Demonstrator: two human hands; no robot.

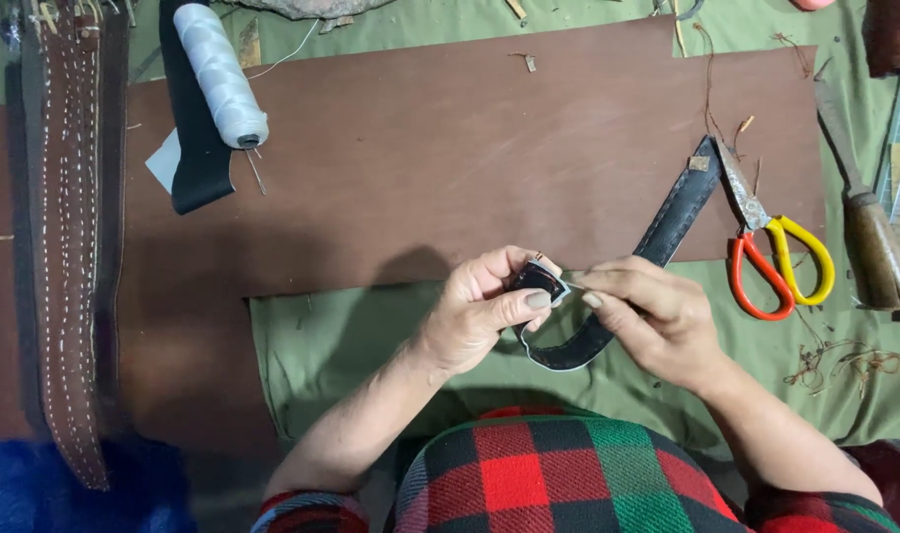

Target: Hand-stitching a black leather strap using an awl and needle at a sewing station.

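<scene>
You are looking straight down at a work table covered with a green cloth (371, 345). A big sheet of brown leather (450, 148) lies over the far and left part of it. At the far left, a long brown stitched belt (70, 247) runs from far to near along the edge. Just right of it, at the far side, a spool of white thread (221, 74) rests tilted on a short black strip (195, 148). To the right, scissors with one red and one yellow handle (776, 257) lie on the cloth at the leather's edge, and a tool with a wooden handle (869, 232) lies just beyond them at the right edge. Loose thread scraps (845, 360) are scattered near the right side. Your checked red and green clothing (559, 474) fills the near middle of the view.

The black strap (657, 237) runs from near the scissors' blades down toward you, curving into a loop between your hands. Your left hand (480, 306) pinches the folded end of the strap between thumb and fingers, closed firmly on it. Your right hand (657, 316) is just beside it, fingers pinched together at the same end; whatever fine thing they hold is too small to make out. The two hands almost touch above the green cloth.
</scene>
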